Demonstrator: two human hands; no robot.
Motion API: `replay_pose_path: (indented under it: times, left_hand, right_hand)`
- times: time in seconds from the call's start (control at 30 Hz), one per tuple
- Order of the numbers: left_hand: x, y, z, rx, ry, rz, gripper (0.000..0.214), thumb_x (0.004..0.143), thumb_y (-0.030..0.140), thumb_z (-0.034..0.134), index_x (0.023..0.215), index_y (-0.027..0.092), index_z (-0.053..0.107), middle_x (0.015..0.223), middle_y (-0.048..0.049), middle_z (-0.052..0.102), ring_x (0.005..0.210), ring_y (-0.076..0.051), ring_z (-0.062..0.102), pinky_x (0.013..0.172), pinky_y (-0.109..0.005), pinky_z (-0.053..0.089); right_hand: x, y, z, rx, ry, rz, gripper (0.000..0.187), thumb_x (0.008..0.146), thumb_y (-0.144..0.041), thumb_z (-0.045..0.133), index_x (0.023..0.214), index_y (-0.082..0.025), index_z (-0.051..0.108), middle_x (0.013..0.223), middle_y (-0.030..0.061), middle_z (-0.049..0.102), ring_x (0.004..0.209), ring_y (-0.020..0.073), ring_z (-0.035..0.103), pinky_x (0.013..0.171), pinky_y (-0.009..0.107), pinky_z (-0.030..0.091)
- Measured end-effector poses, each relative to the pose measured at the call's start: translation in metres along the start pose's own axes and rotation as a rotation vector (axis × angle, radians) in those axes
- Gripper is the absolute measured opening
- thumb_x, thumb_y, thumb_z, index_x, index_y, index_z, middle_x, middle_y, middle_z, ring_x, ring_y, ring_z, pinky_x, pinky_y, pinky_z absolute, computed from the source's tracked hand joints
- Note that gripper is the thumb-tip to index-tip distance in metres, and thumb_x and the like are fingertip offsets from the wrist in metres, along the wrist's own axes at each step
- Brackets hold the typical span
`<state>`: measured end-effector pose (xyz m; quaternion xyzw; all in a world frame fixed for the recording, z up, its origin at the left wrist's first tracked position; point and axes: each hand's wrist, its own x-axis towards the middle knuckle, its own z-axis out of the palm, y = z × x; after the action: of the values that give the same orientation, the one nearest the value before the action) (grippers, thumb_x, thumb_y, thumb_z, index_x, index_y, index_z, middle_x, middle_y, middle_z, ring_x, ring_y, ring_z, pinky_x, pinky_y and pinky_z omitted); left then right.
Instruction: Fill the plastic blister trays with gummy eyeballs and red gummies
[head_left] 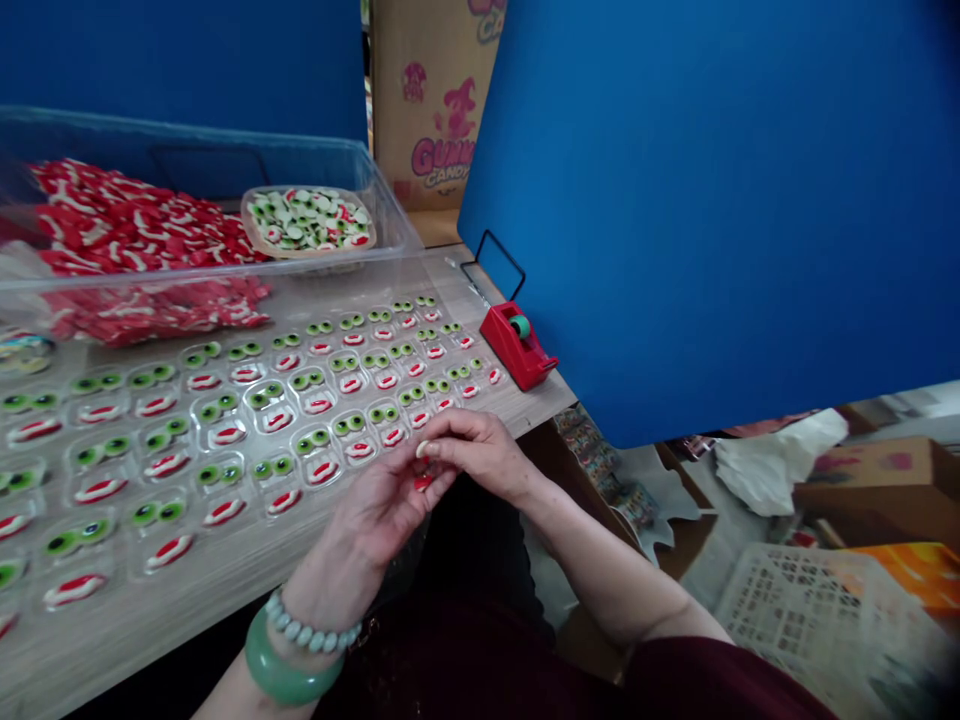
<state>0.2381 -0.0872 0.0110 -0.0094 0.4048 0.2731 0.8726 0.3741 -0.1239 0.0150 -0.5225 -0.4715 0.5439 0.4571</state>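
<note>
Left hand: (pixel 379 525) fingers curled in, fingertips closed on a small red gummy mouth (pixel 424 482), which is mostly hidden.
Right hand: (pixel 480 455) reaches across from 3 o'clock, nearly closed; its fingertips (pixel 424 449) sit just above the gummy. Whether they press on it, I cannot tell.
Gummy mouth: between both hands, at the heart of the view. Its long axis looks near level, but the fingers hide its ends, so which way it points is unclear.
Handling: a light pinch at the edges seems best, since soft gummy likely stretches under firm pressure.
Blister tray: (pixel 225 545) clear plastic, from 9 to 12 o'clock, touching neither hand as far as shows. Its pockets hold paired green gummy eyes (pixel 315 440) over red-and-white gummy mouths (pixel 322 472).
Wrist: a green bangle (pixel 292 662) and a beaded bracelet (pixel 311 628) on the left.
Bin: clear plastic, (pixel 202 135) at 10 o'clock, holding heaped gummy mouths (pixel 127 230) and a round tray of gummy eyes (pixel 307 222).
Beyond: a red tape dispenser (pixel 517 345) at 1 o'clock, a blue panel (pixel 712 200), a Gummy Candy carton (pixel 427 100).
</note>
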Motion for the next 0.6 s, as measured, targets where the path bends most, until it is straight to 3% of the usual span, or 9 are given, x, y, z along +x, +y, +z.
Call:
replay_pose_path:
  times: [0.13, 0.2, 0.27, 0.33, 0.4, 0.5, 0.6]
  left_hand:
    - [0.002, -0.003, -0.001, 0.03, 0.012, 0.014, 0.022, 0.095, 0.003, 0.048, 0.087, 0.008, 0.067, 0.073, -0.0059, 0.07, 0.056, -0.013, 0.066, 0.055, -0.025, 0.062]
    - [0.002, -0.002, -0.004, 0.055, 0.052, 0.002, 0.021, 0.093, 0.001, 0.049, 0.084, 0.008, 0.067, 0.07, -0.0057, 0.068, 0.054, -0.012, 0.066, 0.052, -0.023, 0.06]
    - [0.001, -0.001, -0.008, 0.076, 0.081, -0.024, 0.019, 0.094, 0.003, 0.051, 0.084, 0.007, 0.067, 0.07, -0.0074, 0.068, 0.056, -0.015, 0.068, 0.053, -0.023, 0.061]
    - [-0.001, -0.001, -0.011, 0.1, 0.083, -0.059, 0.018, 0.094, 0.006, 0.051, 0.085, 0.007, 0.067, 0.071, -0.0093, 0.068, 0.06, -0.018, 0.071, 0.054, -0.024, 0.062]
    - [-0.003, -0.001, -0.012, 0.113, 0.078, -0.096, 0.017, 0.094, 0.007, 0.052, 0.086, 0.007, 0.066, 0.071, -0.01, 0.069, 0.062, -0.019, 0.072, 0.054, -0.024, 0.062]
    - [-0.004, -0.002, -0.014, 0.107, 0.097, -0.125, 0.016, 0.094, 0.007, 0.052, 0.086, 0.007, 0.066, 0.072, -0.01, 0.069, 0.061, -0.018, 0.071, 0.055, -0.024, 0.062]
    - [-0.003, -0.002, -0.019, 0.1, 0.116, -0.102, 0.014, 0.094, 0.007, 0.054, 0.086, 0.007, 0.066, 0.073, -0.0098, 0.069, 0.062, -0.018, 0.071, 0.056, -0.024, 0.063]
  right_hand:
    - [0.001, 0.005, -0.004, -0.019, -0.106, 0.103, 0.007, 0.074, -0.022, 0.07, 0.072, -0.017, 0.066, 0.075, -0.0021, 0.067, 0.072, 0.0117, 0.061, 0.071, 0.024, 0.05]
    - [0.003, 0.005, -0.009, -0.061, -0.075, 0.104, 0.009, 0.075, -0.026, 0.069, 0.075, -0.017, 0.066, 0.075, -0.0021, 0.067, 0.072, 0.0123, 0.061, 0.071, 0.025, 0.049]
    - [0.011, 0.003, -0.023, -0.225, 0.12, 0.045, 0.012, 0.08, -0.031, 0.065, 0.081, -0.019, 0.066, 0.076, -0.0019, 0.067, 0.072, 0.0134, 0.061, 0.072, 0.026, 0.049]
    - [0.024, 0.001, -0.043, -0.595, 0.43, -0.006, 0.015, 0.086, -0.032, 0.058, 0.086, -0.02, 0.067, 0.08, -0.0002, 0.068, 0.078, 0.0154, 0.062, 0.076, 0.027, 0.048]
    - [0.041, 0.002, -0.064, -1.025, 0.62, 0.071, 0.02, 0.092, -0.029, 0.051, 0.094, -0.019, 0.068, 0.089, 0.0046, 0.071, 0.088, 0.019, 0.064, 0.081, 0.029, 0.046]
    - [0.063, 0.008, -0.082, -1.429, 0.582, 0.266, 0.029, 0.097, -0.024, 0.042, 0.11, -0.017, 0.066, 0.104, 0.0123, 0.072, 0.097, 0.0232, 0.066, 0.081, 0.031, 0.046]
    - [0.073, 0.015, -0.082, -1.572, 0.495, 0.314, 0.033, 0.098, -0.022, 0.038, 0.121, -0.015, 0.062, 0.111, 0.0148, 0.07, 0.101, 0.0244, 0.067, 0.079, 0.031, 0.048]
